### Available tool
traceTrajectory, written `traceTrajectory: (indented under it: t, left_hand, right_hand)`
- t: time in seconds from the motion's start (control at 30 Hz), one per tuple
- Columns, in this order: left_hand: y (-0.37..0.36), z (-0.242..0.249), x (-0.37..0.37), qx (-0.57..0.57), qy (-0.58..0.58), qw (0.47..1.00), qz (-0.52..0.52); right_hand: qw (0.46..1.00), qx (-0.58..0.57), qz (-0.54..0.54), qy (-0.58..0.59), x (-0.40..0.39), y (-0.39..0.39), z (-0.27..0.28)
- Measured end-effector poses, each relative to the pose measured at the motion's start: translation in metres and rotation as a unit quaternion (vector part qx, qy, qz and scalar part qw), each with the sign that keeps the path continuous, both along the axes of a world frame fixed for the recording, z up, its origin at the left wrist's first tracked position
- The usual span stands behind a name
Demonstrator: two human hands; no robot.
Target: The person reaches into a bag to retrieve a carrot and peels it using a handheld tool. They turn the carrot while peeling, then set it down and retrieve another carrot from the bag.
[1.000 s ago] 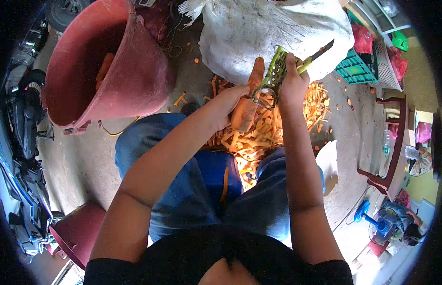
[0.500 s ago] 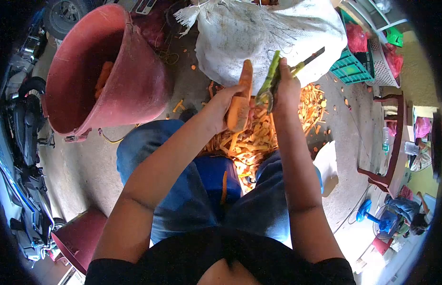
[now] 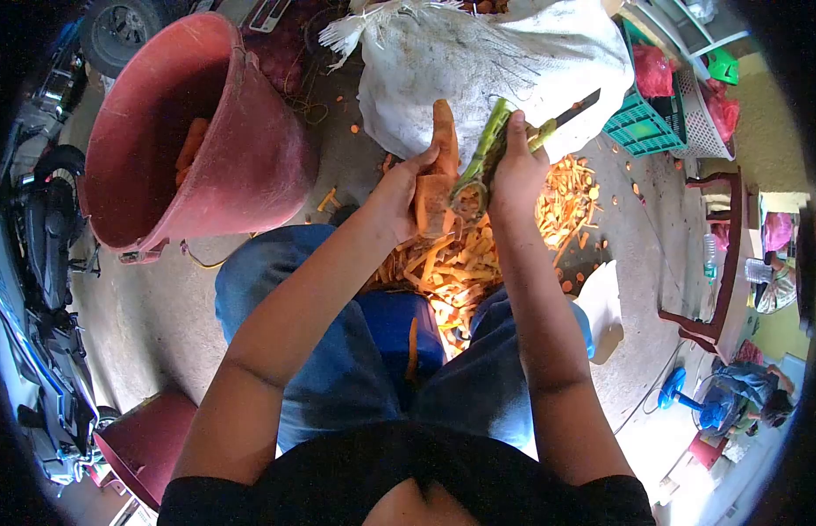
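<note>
My left hand (image 3: 402, 195) is closed around a large carrot (image 3: 436, 203), partly peeled with rough darker patches, its narrow end pointing away from me. Close on its right, my right hand (image 3: 518, 180) grips a green-handled peeler (image 3: 488, 145). The peeler's head is at the carrot's right side; whether it touches cannot be made out. From the same hand sticks out a knife (image 3: 576, 109) with a dark blade and a yellow-green handle. Beneath both hands, orange carrot peelings (image 3: 460, 280) lie heaped between my knees.
A big red tub (image 3: 259, 167) with carrots (image 3: 190, 151) inside lies tilted at the left. Beyond my hands sits a white woven sack (image 3: 487, 61). Green crates (image 3: 644, 131) stand at the upper right, a blue fan (image 3: 693, 405) and another person (image 3: 750, 386) at the lower right.
The carrot has turned a little more upright. My right hand has shifted slightly left and toward me, bringing the peeler's head close against the carrot.
</note>
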State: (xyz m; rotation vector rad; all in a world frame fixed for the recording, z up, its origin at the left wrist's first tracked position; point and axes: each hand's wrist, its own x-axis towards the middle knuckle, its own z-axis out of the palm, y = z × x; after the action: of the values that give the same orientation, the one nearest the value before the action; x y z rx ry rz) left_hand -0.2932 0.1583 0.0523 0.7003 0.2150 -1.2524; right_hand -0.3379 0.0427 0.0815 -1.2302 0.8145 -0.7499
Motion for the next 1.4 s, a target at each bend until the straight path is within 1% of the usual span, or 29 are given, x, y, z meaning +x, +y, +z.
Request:
traceTrajectory:
  t: [0.03,0.07,0.1,0.13,0.17,0.23,0.37,0.43,0.47,0.5,0.53,0.57,0.63,0.67,0.7,0.73,0.77,0.8,0.83,0.87,0.93,0.97,1.03,1.07,1.1,1.2,1.27,1.33,1.4]
  left_hand:
    - [0.0,0.006,-0.001,-0.003,0.007,1.0,0.015]
    - [0.0,0.0,0.0,-0.002,0.007,1.0,0.015]
    - [-0.001,-0.009,0.004,-0.04,0.014,0.999,0.023]
    - [-0.002,-0.01,0.005,-0.078,0.021,0.996,0.03]
    - [-0.002,-0.011,0.005,-0.079,0.022,0.996,0.03]
    - [-0.002,-0.01,0.004,-0.11,0.083,0.99,0.014]
    - [-0.002,-0.001,-0.002,-0.105,0.066,0.992,0.019]
    - [-0.002,0.004,-0.006,-0.055,0.025,0.997,0.042]
    - [-0.003,0.005,-0.006,-0.054,0.025,0.997,0.042]
    - [-0.004,0.006,-0.006,-0.042,0.05,0.997,0.037]
    - [-0.005,0.007,-0.007,-0.03,0.074,0.996,0.031]
    - [-0.005,0.006,-0.008,-0.03,0.075,0.996,0.029]
    - [-0.003,0.001,-0.013,-0.041,0.068,0.995,-0.059]
    - [-0.001,0.001,-0.014,-0.047,0.062,0.992,-0.101]
    - [0.001,0.01,-0.015,-0.047,0.062,0.992,-0.099]
    - [0.003,0.028,-0.017,0.0,0.06,0.99,-0.127]
    - [0.003,0.038,-0.018,0.048,0.057,0.985,-0.155]
    - [0.004,0.016,-0.014,-0.061,0.095,0.977,-0.184]
    - [0.003,0.01,-0.012,-0.061,0.095,0.976,-0.184]
    - [0.002,0.007,-0.009,-0.064,0.075,0.981,-0.169]
    - [0.001,0.002,-0.009,-0.05,0.042,0.989,-0.13]
    - [0.002,0.001,-0.007,-0.05,0.042,0.99,-0.128]
    - [0.003,0.002,-0.003,0.008,0.002,0.996,-0.093]
    - [0.003,0.01,-0.002,0.044,-0.016,0.997,-0.069]
    - [0.003,0.006,0.0,0.044,-0.017,0.997,-0.069]
    - [0.001,-0.012,0.006,0.059,-0.011,0.998,0.006]
    - [0.001,-0.011,0.007,0.048,0.001,0.999,0.006]
    - [0.0,-0.01,0.007,0.035,0.013,0.999,0.006]
    - [0.0,-0.005,0.008,0.047,-0.015,0.999,-0.007]
  right_hand:
    - [1.0,0.001,0.0,0.0,-0.002,0.003,0.003]
    - [0.999,-0.023,0.022,0.023,-0.005,0.009,0.008]
    - [0.997,-0.048,0.043,0.047,-0.005,0.015,0.011]
    - [0.999,-0.043,0.028,0.005,-0.002,0.02,0.007]
    - [0.999,-0.043,0.029,0.005,-0.002,0.021,0.007]
    - [0.996,-0.074,0.053,0.017,-0.003,0.023,0.008]
    - [0.995,-0.083,0.054,0.012,-0.004,0.026,0.011]
    - [0.994,-0.096,0.051,0.018,-0.004,0.027,0.014]
    - [0.993,-0.108,0.048,0.024,-0.004,0.027,0.014]
    - [0.993,-0.108,0.048,0.024,-0.004,0.027,0.012]
    - [0.989,-0.138,0.035,0.03,-0.003,0.024,0.007]
    - [0.985,-0.166,0.02,0.036,-0.003,0.022,0.001]
    - [0.962,-0.26,-0.056,0.062,0.001,-0.005,-0.015]
    - [0.965,-0.209,-0.08,0.136,0.001,-0.019,-0.004]
    - [0.957,-0.208,-0.147,0.141,0.001,-0.042,-0.014]
    - [0.971,-0.125,-0.161,0.123,0.0,-0.052,-0.005]
    - [0.965,-0.131,-0.183,0.134,-0.004,-0.056,0.002]
    - [0.974,-0.114,-0.183,0.072,-0.004,-0.056,0.002]
    - [0.979,-0.096,-0.182,0.01,-0.004,-0.055,0.002]
    - [0.979,-0.096,-0.182,0.01,-0.003,-0.053,0.0]
    - [0.986,-0.091,-0.134,-0.03,-0.001,-0.047,-0.005]
    - [0.987,-0.091,-0.132,-0.031,0.0,-0.044,-0.005]
    - [0.988,-0.067,-0.129,-0.059,0.003,-0.038,-0.001]
    - [0.99,-0.056,-0.12,-0.05,0.002,-0.035,0.006]
    - [0.99,-0.055,-0.119,-0.05,0.002,-0.035,0.006]
    - [0.99,-0.035,-0.117,-0.073,0.002,-0.035,0.007]
    - [0.993,-0.062,-0.09,-0.046,0.001,-0.029,0.01]
    - [0.994,-0.07,-0.07,-0.047,0.001,-0.022,0.008]
    - [0.996,-0.071,-0.031,-0.04,0.0,-0.012,0.008]
